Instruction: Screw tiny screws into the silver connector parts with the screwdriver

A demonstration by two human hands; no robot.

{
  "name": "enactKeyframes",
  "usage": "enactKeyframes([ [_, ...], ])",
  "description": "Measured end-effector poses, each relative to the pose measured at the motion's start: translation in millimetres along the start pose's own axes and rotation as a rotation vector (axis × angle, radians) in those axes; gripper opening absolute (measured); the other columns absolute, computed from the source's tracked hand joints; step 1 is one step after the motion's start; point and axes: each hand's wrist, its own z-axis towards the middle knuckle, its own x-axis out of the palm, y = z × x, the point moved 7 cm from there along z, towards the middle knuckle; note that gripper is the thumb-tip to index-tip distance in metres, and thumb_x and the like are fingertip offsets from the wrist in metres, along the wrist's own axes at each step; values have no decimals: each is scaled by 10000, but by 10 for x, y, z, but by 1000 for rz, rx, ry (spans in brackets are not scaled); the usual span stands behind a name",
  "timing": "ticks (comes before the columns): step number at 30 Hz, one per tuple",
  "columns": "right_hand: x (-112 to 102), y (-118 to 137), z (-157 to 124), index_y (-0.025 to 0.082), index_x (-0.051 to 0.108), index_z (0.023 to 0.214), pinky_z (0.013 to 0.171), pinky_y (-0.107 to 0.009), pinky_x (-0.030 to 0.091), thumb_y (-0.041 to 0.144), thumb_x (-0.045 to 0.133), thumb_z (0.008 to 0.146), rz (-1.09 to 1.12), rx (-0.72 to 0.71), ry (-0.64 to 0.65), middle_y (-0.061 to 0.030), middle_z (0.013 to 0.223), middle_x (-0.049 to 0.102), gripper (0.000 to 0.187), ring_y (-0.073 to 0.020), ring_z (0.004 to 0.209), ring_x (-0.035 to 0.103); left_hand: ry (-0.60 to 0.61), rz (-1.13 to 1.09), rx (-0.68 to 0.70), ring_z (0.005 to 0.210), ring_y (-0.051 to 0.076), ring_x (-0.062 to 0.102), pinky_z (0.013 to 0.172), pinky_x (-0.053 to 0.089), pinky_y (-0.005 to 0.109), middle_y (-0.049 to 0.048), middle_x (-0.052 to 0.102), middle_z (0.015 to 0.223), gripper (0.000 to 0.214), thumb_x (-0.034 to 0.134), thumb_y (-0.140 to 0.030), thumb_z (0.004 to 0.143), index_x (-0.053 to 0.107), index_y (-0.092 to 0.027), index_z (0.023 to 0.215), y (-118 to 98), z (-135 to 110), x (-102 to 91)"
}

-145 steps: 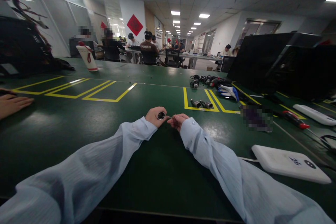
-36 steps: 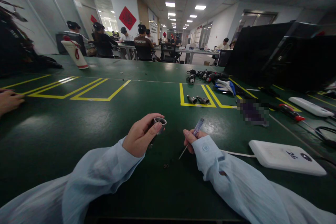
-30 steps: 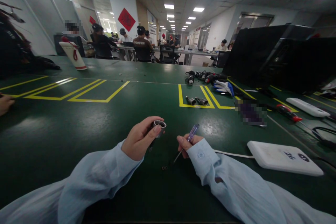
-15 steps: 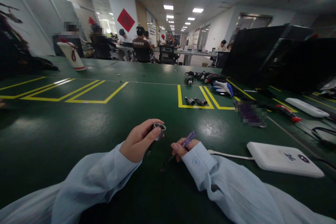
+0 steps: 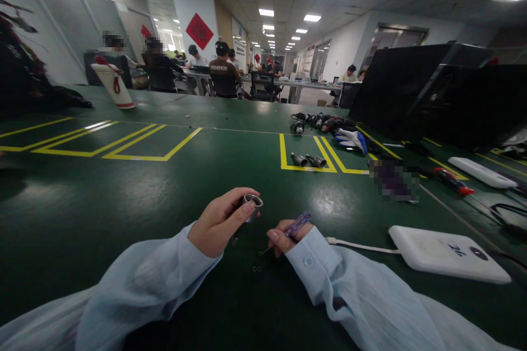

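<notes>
My left hand (image 5: 220, 222) is closed around a hollow metal cylindrical fitting (image 5: 252, 201), its open round end facing up and a thin dark stem pointing down below the fingers. In my right hand (image 5: 284, 237) is a small screwdriver (image 5: 298, 224) with a clear purple handle, its thin shaft aimed down and to the left. A tiny ring-shaped piece (image 5: 260, 253) shows at the shaft's tip. Just below that, small dark rings (image 5: 257, 269) lie on the green tabletop (image 5: 164, 203). Two similar metal fittings (image 5: 308, 160) rest inside a yellow-taped box farther off.
A white power bank (image 5: 448, 252) with a cable lies right of my right sleeve. Beyond it are a red-black screwdriver (image 5: 453, 181), blue-white gloves (image 5: 352, 140) and dark tools (image 5: 317, 120). Black monitors (image 5: 403, 88) stand at right, a white cup (image 5: 114, 85) at far left.
The screwdriver tip has lifted slightly up from the small rings on the table, with a tiny ring at its end. My left hand keeps its hold on the fitting, almost unmoved.
</notes>
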Motion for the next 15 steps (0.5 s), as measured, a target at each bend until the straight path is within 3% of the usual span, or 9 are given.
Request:
enactKeyframes([
  [10, -72, -47, 6, 156, 567, 564, 387, -189, 337, 441, 470, 769, -51, 90, -93, 14, 401, 480, 364, -68, 366, 435, -9, -39, -42, 676, 145, 562, 583, 441, 248, 50, 618, 745, 321, 454, -392, 793, 536, -137, 970, -14, -5, -30],
  [15, -35, -94, 20, 147, 556, 556, 372, -183, 313, 463, 449, 765, -80, 94, -72, 11, 388, 469, 394, -62, 353, 409, 156, -227, -191, 619, 142, 566, 571, 436, 255, 41, 602, 669, 342, 463, -420, 781, 533, -116, 921, 82, -2, 73],
])
